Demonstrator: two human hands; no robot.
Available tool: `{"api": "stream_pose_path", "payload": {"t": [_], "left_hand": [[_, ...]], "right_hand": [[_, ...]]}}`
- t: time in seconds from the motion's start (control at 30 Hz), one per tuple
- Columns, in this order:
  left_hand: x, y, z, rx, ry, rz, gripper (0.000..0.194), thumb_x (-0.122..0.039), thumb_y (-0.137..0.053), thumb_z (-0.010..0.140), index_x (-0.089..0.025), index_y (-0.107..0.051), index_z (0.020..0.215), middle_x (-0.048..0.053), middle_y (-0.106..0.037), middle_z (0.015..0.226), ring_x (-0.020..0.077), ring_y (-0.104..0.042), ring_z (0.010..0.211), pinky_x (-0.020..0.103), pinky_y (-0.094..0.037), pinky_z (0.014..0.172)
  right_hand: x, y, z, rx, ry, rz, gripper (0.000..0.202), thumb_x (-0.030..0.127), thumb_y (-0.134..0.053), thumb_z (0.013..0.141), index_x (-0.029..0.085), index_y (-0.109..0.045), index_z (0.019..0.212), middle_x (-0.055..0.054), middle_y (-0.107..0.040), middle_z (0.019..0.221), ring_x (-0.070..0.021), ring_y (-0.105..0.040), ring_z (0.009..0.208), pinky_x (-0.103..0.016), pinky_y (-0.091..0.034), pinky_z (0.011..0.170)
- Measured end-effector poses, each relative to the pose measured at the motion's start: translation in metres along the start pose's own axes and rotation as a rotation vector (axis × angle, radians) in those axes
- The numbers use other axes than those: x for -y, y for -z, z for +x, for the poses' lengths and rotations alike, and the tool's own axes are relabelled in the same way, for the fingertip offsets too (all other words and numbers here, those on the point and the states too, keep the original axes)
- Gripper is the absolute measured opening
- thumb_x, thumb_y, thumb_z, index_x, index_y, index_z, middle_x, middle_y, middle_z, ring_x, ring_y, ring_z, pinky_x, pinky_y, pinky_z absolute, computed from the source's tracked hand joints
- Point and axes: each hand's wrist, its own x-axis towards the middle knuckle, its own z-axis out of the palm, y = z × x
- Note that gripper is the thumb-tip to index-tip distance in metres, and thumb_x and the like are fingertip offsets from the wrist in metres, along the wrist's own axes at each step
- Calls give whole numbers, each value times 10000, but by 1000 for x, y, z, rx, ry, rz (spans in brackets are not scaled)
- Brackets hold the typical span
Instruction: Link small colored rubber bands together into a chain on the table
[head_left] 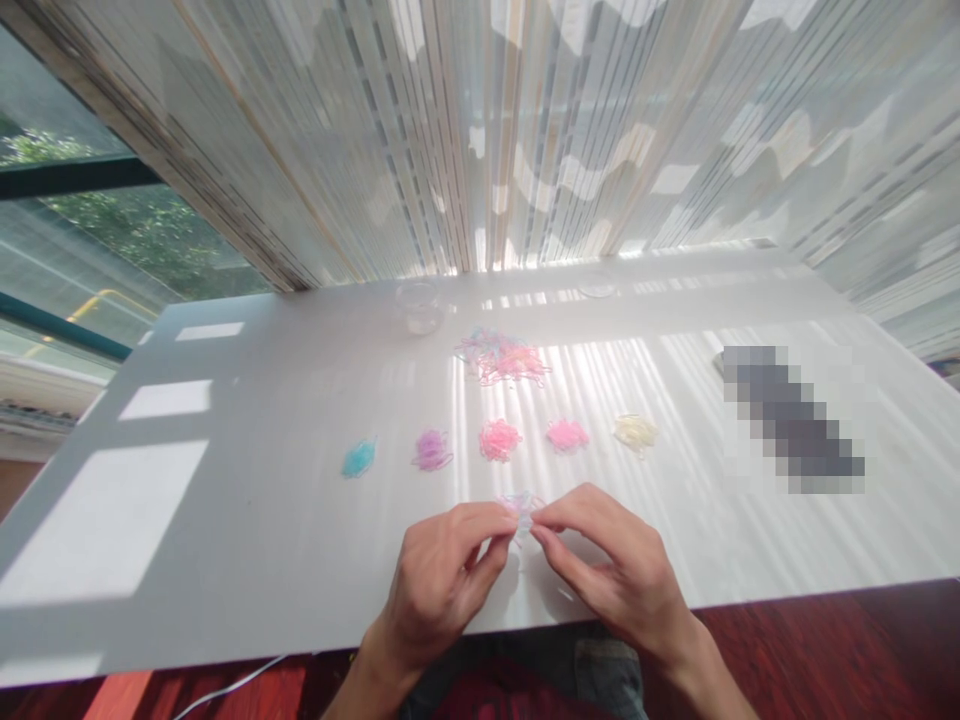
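My left hand (pixel 448 565) and my right hand (pixel 619 565) meet near the front edge of the table, thumb and forefinger of each pinched. Between the fingertips is a small tangle of thin rubber bands (pixel 521 500), pale, with pink and bluish loops. Exactly which bands each hand grips is too small to make out. Beyond the hands lies a row of small rubber band piles: teal (pixel 359 458), purple (pixel 432 450), coral pink (pixel 499 440), bright pink (pixel 568 435) and pale yellow (pixel 635 432). Farther back spreads a larger mixed-colour pile (pixel 504 357).
A clear round container (pixel 420 307) stands at the back of the white table (pixel 300 560), with a clear disc, perhaps its lid (pixel 598 288), to its right. A blurred-out dark object (pixel 795 420) lies on the right. Curtains (pixel 495 140) hang behind the table.
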Motion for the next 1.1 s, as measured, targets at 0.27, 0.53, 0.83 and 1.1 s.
{"api": "stream_pose_path", "payload": {"t": [0.27,0.53,0.83,1.1], "left_hand": [[0,-1,0,-10,90,-79,147,-86,-638,953,-195,-659,1049,42,-772,938,95,-704,726,157,-546,583],[-1,-1,2,-27,115,-75,107,-131,-671,948,-207,-676,1022,25,-776,891,86,-664,638,166,-533,557],[-2,4,4,42,118,-21,92,-139,-688,944,-200,-720,1006,22,-788,845,106,-657,611,205,-508,545],[-3,11,3,29,134,25,74,-141,-709,922,-207,-720,955,16,-777,801,104,-646,584,196,-499,510]], "right_hand": [[-2,5,2,5,-14,-15,155,89,-662,942,215,-682,1031,-28,-729,860,-166,-678,759,-282,-549,678],[-2,4,1,-21,-21,10,155,85,-661,935,221,-692,1003,-24,-730,832,-168,-677,737,-284,-552,654],[-3,3,1,-4,-13,6,135,96,-654,949,213,-683,1011,-28,-720,826,-163,-669,735,-277,-545,654],[-5,-2,3,22,19,-17,149,102,-625,965,223,-692,1022,-38,-738,843,-182,-677,741,-299,-554,654]]}}
